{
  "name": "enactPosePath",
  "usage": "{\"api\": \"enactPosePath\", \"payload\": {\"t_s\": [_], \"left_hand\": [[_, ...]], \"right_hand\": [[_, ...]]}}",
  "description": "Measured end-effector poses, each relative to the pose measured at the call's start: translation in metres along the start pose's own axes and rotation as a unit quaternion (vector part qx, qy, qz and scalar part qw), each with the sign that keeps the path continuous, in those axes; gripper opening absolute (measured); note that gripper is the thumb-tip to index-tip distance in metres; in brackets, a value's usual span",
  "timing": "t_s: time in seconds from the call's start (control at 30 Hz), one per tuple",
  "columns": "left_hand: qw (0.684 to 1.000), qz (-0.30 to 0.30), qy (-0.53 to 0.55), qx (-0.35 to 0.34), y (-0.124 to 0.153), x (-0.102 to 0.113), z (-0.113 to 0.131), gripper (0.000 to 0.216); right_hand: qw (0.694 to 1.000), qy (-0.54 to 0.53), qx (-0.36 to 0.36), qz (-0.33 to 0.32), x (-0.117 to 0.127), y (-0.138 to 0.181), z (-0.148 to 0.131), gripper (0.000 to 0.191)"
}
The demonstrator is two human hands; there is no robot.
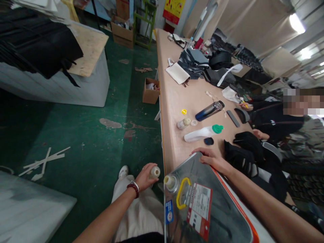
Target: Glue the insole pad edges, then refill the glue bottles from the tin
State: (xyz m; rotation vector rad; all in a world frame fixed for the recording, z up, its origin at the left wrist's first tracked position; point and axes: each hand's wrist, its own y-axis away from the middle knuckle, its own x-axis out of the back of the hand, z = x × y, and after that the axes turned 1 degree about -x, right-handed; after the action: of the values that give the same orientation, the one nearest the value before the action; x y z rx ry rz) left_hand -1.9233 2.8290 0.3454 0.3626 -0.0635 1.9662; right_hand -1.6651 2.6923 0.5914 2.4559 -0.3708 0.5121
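Note:
My left hand (144, 176) is wrapped round a small pale bottle (155, 172), its uncapped mouth turned up towards me. Just to its right is a large metal can (222, 212) with a yellow handle (180, 195), paper labels and an orange-red rim. The can's cream spout (170, 182) sticks out at the corner nearest the bottle, a short gap away. My right hand (209, 157) grips the can's far corner, fingers over the edge. What supports the can underneath is hidden. Beyond my right hand, a white squeeze bottle (199, 134) with a green cap lies on the table.
The long table (168, 101) holds a dark flask (209, 110), a small jar (183, 123), a yellow ring (184, 111) and dark fabric pieces (193, 60). A co-worker (273, 114) works at the right. Strips (45, 162) and a cardboard box (151, 92) are on the floor.

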Motion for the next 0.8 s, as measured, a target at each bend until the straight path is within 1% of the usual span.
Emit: {"api": "enactPosePath", "payload": {"t_s": [0.13,0.27,0.33,0.5,0.7,0.8], "left_hand": [[1.0,0.002,0.008,0.004,0.002,-0.006,-0.008,0.06],[1.0,0.002,0.006,0.007,0.003,-0.009,-0.011,0.064],[1.0,-0.007,0.003,0.002,0.004,-0.009,-0.012,0.064],[0.999,-0.029,-0.009,-0.017,0.004,-0.009,-0.012,0.065],[0.999,-0.026,-0.017,-0.029,0.006,-0.008,-0.01,0.063],[0.999,-0.028,-0.021,-0.027,0.008,-0.008,-0.011,0.064]], "right_hand": [[0.999,0.032,0.0,-0.004,-0.004,-0.014,0.003,0.036],[0.999,0.031,-0.009,-0.013,-0.01,-0.023,0.007,0.037],[0.999,0.026,-0.018,-0.015,-0.011,-0.024,0.008,0.038],[0.999,0.014,-0.028,-0.007,-0.012,-0.022,0.01,0.038],[1.0,0.004,-0.018,-0.012,-0.01,-0.014,0.01,0.037],[1.0,-0.001,-0.025,-0.006,-0.01,-0.011,0.01,0.037]]}}
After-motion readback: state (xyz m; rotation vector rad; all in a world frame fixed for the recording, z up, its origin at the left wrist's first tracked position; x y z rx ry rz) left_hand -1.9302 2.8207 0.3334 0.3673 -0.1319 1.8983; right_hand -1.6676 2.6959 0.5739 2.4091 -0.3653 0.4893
